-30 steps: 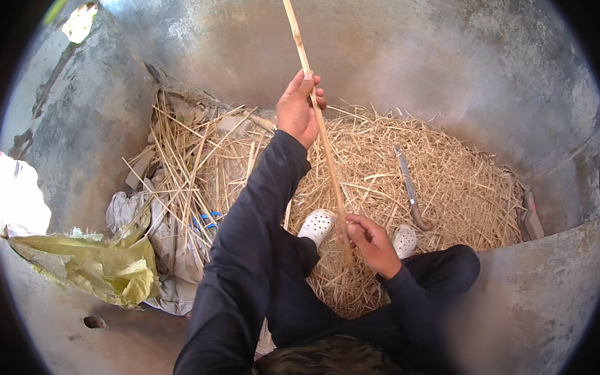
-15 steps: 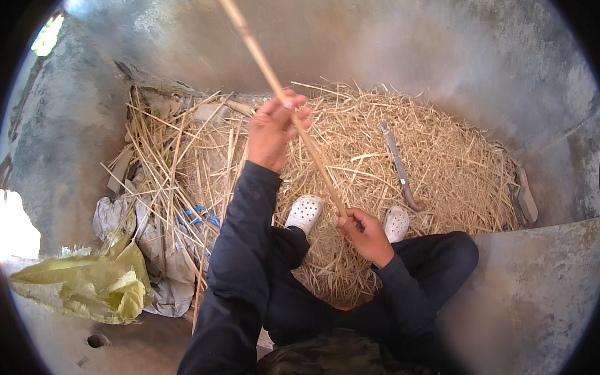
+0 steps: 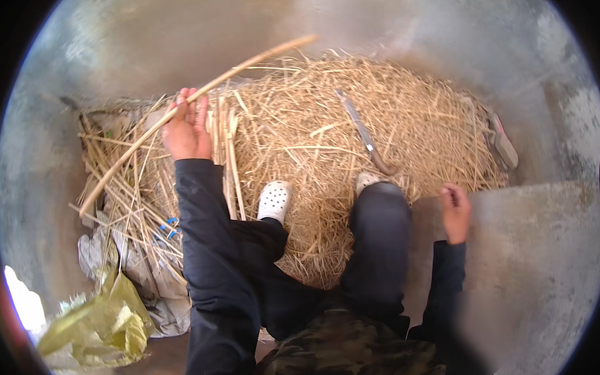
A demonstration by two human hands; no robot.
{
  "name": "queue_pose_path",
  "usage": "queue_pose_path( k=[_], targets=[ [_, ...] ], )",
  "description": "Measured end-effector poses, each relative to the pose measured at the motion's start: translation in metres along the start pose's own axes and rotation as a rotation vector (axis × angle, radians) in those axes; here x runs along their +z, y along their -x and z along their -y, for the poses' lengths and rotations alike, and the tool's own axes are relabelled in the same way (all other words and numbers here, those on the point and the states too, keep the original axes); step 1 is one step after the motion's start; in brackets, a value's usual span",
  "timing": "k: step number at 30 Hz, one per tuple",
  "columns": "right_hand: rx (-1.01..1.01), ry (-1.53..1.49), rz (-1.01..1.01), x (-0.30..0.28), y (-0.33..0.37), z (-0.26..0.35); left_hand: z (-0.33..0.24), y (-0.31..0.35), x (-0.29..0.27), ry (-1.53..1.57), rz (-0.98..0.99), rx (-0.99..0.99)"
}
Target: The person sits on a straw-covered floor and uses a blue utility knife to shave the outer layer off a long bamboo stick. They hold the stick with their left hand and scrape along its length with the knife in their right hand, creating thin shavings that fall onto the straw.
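Stick (image 3: 233, 72) slants, grasped in left hand (image 3: 188, 133) — right hand (image 3: 455, 214) half-curled, its grip I cannot tell.

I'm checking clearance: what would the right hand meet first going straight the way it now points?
Probably the straw pile first; the right hand's height above it is unclear, so it might pass over.

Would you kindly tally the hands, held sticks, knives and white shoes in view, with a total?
Hands: 2 (left hand, right hand)
Held stick: 1
Knife: 1
White shoes: 2 (left shoe; right shoe, partly hidden)
Total: 6
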State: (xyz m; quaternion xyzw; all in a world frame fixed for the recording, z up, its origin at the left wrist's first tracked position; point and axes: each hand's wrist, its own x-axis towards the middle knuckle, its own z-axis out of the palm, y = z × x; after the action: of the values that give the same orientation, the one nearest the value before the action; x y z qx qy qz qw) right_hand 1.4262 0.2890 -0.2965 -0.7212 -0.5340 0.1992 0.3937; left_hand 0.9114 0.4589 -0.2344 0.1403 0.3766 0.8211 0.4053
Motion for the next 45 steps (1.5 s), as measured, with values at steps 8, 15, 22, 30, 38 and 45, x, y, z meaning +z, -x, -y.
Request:
queue_pose_path(
  k=[8,15,22,30,38,45],
  targets=[
    [0.431,0.566,0.569,0.085,0.139,-0.287,0.026,0.014,0.027,-0.048,0.071,-0.054],
    [0.276,0.645,0.61,0.163,0.171,-0.26,0.028,0.017,0.029,-0.041,0.169,-0.064],
    [0.352,0.713,0.529,0.184,0.172,-0.272,0.023,0.017,0.021,-0.055,0.183,-0.079],
    [0.324,0.491,0.548,0.132,0.146,-0.264,-0.007,0.022,0.001,-0.016,0.163,-0.058],
    [0.106,-0.379,0.112,0.022,0.034,-0.198,-0.001,0.044,0.027,0.077,0.299,-0.115],
    [0.068,-0.536,0.111,-0.004,-0.071,0.093,0.01,0.076,0.05,0.175,0.416,-0.229]
  ],
)
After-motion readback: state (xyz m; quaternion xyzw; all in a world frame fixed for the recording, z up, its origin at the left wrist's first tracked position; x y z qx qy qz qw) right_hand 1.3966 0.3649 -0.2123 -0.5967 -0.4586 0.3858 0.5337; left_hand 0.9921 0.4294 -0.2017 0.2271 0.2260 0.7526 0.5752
